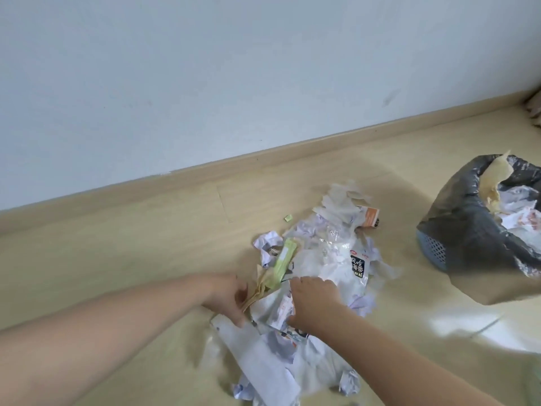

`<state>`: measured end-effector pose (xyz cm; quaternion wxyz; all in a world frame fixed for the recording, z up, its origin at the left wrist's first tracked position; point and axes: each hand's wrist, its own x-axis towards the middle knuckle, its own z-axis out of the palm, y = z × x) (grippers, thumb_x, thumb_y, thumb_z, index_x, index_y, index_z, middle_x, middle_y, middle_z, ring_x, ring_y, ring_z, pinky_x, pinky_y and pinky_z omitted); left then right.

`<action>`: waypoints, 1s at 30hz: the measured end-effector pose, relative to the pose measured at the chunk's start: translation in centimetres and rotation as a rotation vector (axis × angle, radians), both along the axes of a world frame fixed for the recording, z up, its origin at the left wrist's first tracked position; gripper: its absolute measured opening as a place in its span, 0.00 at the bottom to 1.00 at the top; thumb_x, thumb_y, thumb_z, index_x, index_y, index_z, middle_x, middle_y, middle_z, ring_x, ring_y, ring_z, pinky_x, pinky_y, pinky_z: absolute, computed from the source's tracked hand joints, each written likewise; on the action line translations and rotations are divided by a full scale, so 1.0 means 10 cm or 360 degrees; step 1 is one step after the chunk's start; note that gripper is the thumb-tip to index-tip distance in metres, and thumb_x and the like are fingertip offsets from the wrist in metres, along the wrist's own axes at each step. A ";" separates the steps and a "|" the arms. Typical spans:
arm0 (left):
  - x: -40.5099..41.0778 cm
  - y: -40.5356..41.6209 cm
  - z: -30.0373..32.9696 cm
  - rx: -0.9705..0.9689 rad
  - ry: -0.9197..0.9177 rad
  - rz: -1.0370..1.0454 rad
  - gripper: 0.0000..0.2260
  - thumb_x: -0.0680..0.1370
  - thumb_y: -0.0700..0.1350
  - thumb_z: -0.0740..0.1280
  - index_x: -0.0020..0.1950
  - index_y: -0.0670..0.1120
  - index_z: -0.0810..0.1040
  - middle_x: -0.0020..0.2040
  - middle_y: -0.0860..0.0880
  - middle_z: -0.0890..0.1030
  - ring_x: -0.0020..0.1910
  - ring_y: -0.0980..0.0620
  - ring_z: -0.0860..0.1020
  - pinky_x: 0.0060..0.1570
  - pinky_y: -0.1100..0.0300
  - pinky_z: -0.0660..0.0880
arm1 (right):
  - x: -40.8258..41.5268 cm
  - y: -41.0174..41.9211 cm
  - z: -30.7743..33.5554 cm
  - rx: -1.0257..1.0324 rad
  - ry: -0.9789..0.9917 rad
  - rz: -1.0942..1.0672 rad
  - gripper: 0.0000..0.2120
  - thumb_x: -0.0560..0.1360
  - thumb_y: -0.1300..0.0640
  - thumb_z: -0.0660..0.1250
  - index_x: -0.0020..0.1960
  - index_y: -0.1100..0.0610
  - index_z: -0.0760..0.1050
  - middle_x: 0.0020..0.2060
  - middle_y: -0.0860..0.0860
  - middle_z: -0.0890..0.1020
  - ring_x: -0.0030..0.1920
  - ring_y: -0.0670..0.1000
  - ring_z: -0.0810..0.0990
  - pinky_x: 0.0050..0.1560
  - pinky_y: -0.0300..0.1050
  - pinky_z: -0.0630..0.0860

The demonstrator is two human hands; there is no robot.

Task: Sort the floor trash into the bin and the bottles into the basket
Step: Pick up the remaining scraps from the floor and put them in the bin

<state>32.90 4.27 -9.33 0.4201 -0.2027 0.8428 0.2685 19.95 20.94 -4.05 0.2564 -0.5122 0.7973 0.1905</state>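
Both forearms reach in, left hand (231,300) pinching tan and green wrappers (275,276), right hand (314,303) curled into the paper pile (322,259) mid-floor; gather tight, then carry right to the lined bin (468,230).

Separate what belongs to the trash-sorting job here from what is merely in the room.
Part of the job:
- paper and wrapper pile on the floor
- green wrapper, gripped with tan paper by the left hand
- right hand, reaching into the pile
- lined bin, already holding paper
- orange-labelled bottle, part hidden

Just there:
- white wall
- baseboard
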 end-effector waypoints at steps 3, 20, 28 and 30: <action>0.06 0.12 -0.13 -0.0182 0.0248 -0.0161 0.25 0.69 0.57 0.73 0.60 0.47 0.72 0.58 0.46 0.68 0.52 0.43 0.75 0.45 0.57 0.71 | 0.11 0.09 -0.21 0.0044 0.0171 -0.0002 0.23 0.76 0.49 0.65 0.66 0.56 0.64 0.61 0.53 0.70 0.61 0.55 0.71 0.56 0.48 0.68; 0.16 0.15 -0.09 -0.0400 0.0172 -0.0485 0.41 0.65 0.64 0.72 0.71 0.45 0.64 0.65 0.46 0.63 0.63 0.46 0.67 0.52 0.54 0.67 | 0.03 -0.06 -0.11 -0.0223 -0.0006 -0.0231 0.11 0.75 0.64 0.58 0.57 0.57 0.70 0.52 0.54 0.78 0.55 0.55 0.73 0.52 0.46 0.67; 0.08 0.20 -0.01 -0.0411 0.0084 -0.0366 0.12 0.76 0.44 0.63 0.56 0.43 0.77 0.58 0.44 0.74 0.55 0.42 0.74 0.48 0.53 0.71 | -0.14 -0.18 0.07 -0.0165 -0.0259 -0.0332 0.09 0.76 0.62 0.57 0.53 0.54 0.71 0.48 0.52 0.77 0.49 0.54 0.75 0.48 0.46 0.72; 0.04 0.07 0.08 -0.0326 -0.0034 -0.0202 0.11 0.75 0.39 0.59 0.53 0.45 0.78 0.52 0.45 0.79 0.48 0.43 0.77 0.45 0.53 0.74 | -0.22 -0.20 0.16 -0.0181 -0.0315 -0.0394 0.08 0.76 0.63 0.56 0.51 0.54 0.70 0.45 0.51 0.76 0.45 0.53 0.76 0.42 0.45 0.73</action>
